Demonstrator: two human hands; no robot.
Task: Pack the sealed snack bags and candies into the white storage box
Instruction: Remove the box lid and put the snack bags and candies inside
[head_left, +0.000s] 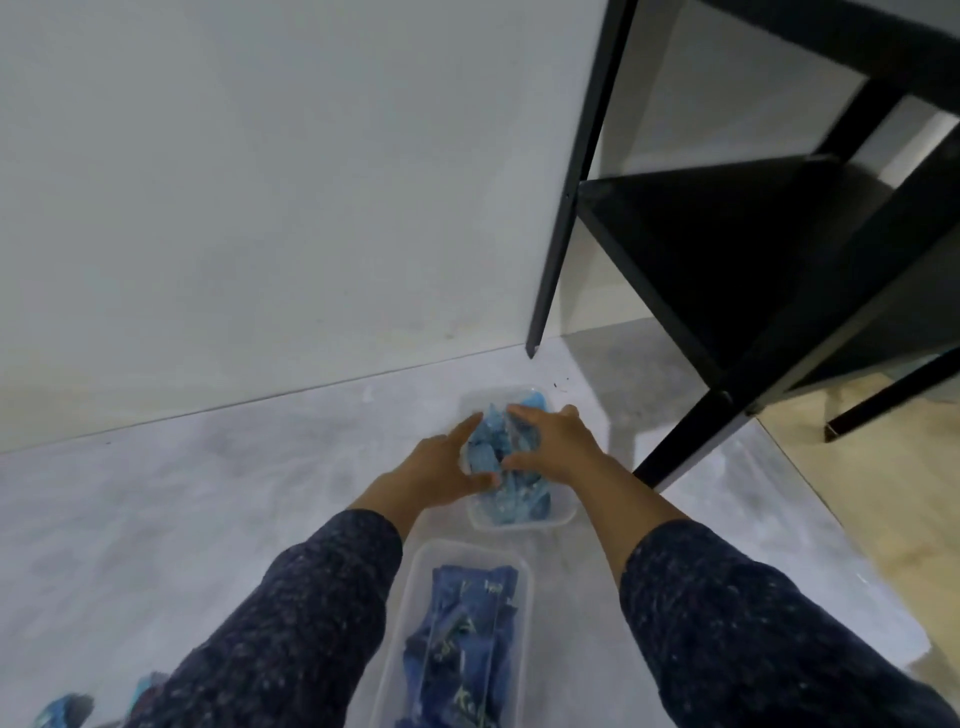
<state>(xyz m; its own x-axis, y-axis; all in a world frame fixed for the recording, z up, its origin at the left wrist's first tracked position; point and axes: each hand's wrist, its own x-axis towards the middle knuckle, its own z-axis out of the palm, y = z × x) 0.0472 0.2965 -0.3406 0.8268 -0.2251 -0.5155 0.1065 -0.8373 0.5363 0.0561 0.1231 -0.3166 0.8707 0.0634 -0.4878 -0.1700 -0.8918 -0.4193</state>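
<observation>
Two hands (436, 470) (553, 447), two clear boxes (519, 522) (410, 597), one black shelf (727, 234); the blue packets (488, 447) are too heaped to count.
</observation>
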